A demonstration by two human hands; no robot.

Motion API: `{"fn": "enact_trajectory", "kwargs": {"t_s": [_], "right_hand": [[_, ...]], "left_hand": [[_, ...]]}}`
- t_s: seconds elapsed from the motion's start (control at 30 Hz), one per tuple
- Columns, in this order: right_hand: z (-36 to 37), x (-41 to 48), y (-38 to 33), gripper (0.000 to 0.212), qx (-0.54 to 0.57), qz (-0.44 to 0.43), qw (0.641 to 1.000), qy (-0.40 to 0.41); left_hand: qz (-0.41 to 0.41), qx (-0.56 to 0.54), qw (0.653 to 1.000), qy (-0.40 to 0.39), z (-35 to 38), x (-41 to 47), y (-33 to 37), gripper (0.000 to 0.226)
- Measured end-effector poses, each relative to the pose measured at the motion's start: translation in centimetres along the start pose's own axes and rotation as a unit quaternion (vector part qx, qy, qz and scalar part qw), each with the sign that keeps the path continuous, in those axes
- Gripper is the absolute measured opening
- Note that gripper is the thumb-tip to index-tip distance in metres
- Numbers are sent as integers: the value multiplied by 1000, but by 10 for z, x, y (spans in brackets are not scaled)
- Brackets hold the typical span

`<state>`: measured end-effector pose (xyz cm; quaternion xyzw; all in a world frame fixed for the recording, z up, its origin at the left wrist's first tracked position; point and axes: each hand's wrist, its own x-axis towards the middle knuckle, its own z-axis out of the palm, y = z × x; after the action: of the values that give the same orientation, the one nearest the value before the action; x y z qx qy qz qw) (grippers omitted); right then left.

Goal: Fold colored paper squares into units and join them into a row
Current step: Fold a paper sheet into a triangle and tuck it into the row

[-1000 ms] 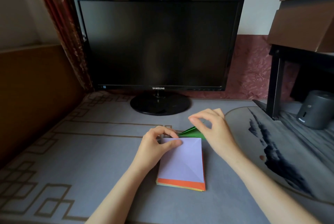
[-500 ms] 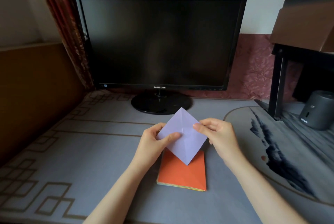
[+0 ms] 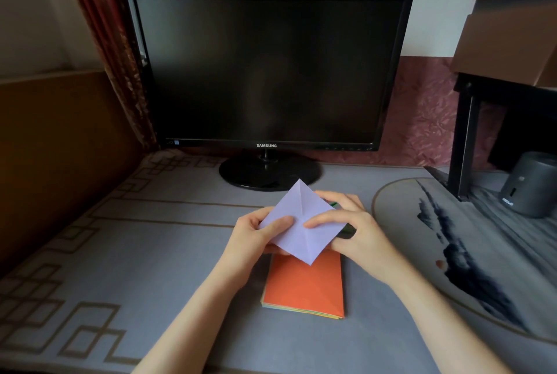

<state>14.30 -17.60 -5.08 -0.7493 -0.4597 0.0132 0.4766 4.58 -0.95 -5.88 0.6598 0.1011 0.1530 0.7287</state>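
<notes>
Over orange-top paper pile (image 3: 304, 286) by table (image 3: 150, 253) front edge | L hand (image 3: 253, 241) is pinching purple square (image 3: 301, 241) left side | R hand (image 3: 361, 232) is pinching right side

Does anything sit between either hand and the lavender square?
Nothing visible does. The left hand and right hand both pinch the lavender square, held over the orange-topped stack. A green piece shows behind the right hand, not between.
</notes>
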Motion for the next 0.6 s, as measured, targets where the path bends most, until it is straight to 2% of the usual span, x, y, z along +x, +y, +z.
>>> {"fn": "enact_trajectory", "kwargs": {"t_s": [0.17,0.33,0.43,0.5,0.6], "right_hand": [[0,4,-7,13,135,58,986,83],[2,6,-5,4,185,108,970,114],[4,6,-3,7,189,125,967,114],[5,6,-2,7,183,133,968,111],[6,6,-2,9,186,141,967,104]], "left_hand": [[-6,-43,997,-56,3,-4,5,21],[-36,-66,994,-79,6,-4,7,47],[-14,-38,996,-77,7,-6,6,53],[1,-14,999,-52,8,-5,5,47],[13,4,1000,-10,8,-2,3,22]]}}
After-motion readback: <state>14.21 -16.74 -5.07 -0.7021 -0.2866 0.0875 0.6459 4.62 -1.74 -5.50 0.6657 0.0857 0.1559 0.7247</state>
